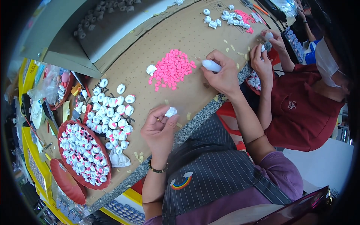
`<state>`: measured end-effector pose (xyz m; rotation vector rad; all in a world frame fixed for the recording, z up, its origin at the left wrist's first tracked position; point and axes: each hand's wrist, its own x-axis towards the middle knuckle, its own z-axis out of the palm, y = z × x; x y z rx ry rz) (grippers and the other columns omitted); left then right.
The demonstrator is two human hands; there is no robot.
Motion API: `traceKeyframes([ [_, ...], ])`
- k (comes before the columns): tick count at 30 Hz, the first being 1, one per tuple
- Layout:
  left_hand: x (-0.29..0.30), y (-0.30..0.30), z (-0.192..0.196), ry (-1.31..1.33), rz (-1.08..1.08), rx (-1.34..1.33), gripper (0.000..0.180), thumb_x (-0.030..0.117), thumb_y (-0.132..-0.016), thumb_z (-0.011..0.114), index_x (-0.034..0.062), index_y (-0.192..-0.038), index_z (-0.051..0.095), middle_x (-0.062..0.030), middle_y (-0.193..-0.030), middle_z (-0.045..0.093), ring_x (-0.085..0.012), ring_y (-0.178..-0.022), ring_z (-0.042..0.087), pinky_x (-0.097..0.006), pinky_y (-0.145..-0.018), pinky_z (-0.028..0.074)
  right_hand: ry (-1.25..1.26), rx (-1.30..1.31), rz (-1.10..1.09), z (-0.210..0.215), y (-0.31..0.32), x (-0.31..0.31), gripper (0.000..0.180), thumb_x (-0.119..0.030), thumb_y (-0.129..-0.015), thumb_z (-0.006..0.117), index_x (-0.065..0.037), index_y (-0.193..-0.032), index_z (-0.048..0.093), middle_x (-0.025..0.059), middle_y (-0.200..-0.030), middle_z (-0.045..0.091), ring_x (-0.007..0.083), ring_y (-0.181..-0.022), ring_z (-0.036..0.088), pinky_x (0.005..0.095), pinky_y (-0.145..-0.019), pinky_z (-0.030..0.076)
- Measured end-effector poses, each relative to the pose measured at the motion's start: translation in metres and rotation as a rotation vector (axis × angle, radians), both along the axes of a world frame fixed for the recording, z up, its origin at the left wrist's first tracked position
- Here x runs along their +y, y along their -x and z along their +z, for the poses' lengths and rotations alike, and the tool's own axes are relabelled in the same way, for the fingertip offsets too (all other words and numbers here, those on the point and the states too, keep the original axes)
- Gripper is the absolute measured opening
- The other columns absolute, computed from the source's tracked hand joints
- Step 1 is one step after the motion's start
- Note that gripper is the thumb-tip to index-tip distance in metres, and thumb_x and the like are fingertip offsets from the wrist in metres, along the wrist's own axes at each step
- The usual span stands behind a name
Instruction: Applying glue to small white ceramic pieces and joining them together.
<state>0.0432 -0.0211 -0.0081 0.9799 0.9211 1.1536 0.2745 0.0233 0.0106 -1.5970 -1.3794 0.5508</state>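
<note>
My left hand (157, 129) is closed in a pinch on a small white piece (171, 111), held above the brown-covered table (157, 99). In my right hand (226, 79) is a small white bottle (212, 66), its end pointing left toward a pile of small pink pieces (174, 67). The two hands are apart. One white piece (151, 69) lies at the left edge of the pink pile. Left of my left hand sits a heap of small white ring-shaped pieces (108, 107), several with pink parts on them.
A red oval basket (108, 165) full of white pieces with pink and dark parts stands at the left, beside a red tray (65, 180). A grey shelf unit (71, 48) borders the far side. At the right a co-worker in a dark red shirt (300, 108) handles similar pieces.
</note>
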Motion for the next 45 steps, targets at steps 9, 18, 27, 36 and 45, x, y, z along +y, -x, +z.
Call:
traceKeyframes([
  [9,0.001,-0.001,-0.003,-0.035,0.022,-0.011,0.03,-0.013,-0.081,0.065,-0.006,-0.109,0.06,-0.0102,-0.102,0.064,-0.0146,-0.089,0.063,-0.025,-0.079,0.052,-0.264,0.066,0.072,-0.009,-0.001,0.007,0.012,-0.003,-0.07,0.079,-0.001,-0.075,0.067,0.0039,-0.074,0.062,0.0103,-0.066,0.055,0.0258,-0.058,0.041],
  [18,0.002,0.0,-0.004,-0.033,0.017,-0.029,0.03,-0.013,-0.081,0.065,-0.0059,-0.11,0.06,-0.0106,-0.102,0.064,-0.0151,-0.089,0.063,-0.025,-0.079,0.052,-0.134,-0.174,0.157,-0.006,0.001,0.013,0.009,0.001,-0.07,0.071,0.0,-0.079,0.068,0.0096,-0.075,0.063,0.0196,-0.068,0.059,0.0294,-0.064,0.046],
  [27,0.0,0.001,-0.002,-0.004,-0.001,-0.047,0.029,-0.014,-0.081,0.063,-0.007,-0.108,0.06,-0.0098,-0.106,0.061,-0.015,-0.094,0.062,-0.026,-0.084,0.052,-0.052,-0.72,0.123,0.008,0.01,0.012,0.013,0.0,-0.067,0.067,-0.001,-0.078,0.061,0.0127,-0.074,0.057,0.0314,-0.078,0.057,0.0405,-0.069,0.048],
  [36,0.0,-0.001,-0.001,0.03,0.029,-0.023,0.029,-0.014,-0.081,0.064,-0.007,-0.108,0.06,-0.0102,-0.105,0.063,-0.0147,-0.094,0.063,-0.025,-0.084,0.052,-0.013,-0.73,0.14,0.016,0.009,-0.019,0.012,0.001,-0.068,0.066,-0.001,-0.08,0.062,0.0126,-0.075,0.057,0.0278,-0.075,0.058,0.0351,-0.065,0.047],
  [45,0.0,-0.012,0.01,0.073,-0.048,-0.056,0.027,-0.015,-0.081,0.062,-0.0068,-0.107,0.061,-0.0097,-0.103,0.064,-0.0146,-0.095,0.063,-0.024,-0.079,0.053,0.166,0.499,0.293,0.019,0.055,-0.055,0.008,0.008,-0.08,0.066,0.004,-0.085,0.068,0.006,-0.08,0.065,0.0073,-0.07,0.057,0.0212,-0.061,0.042],
])
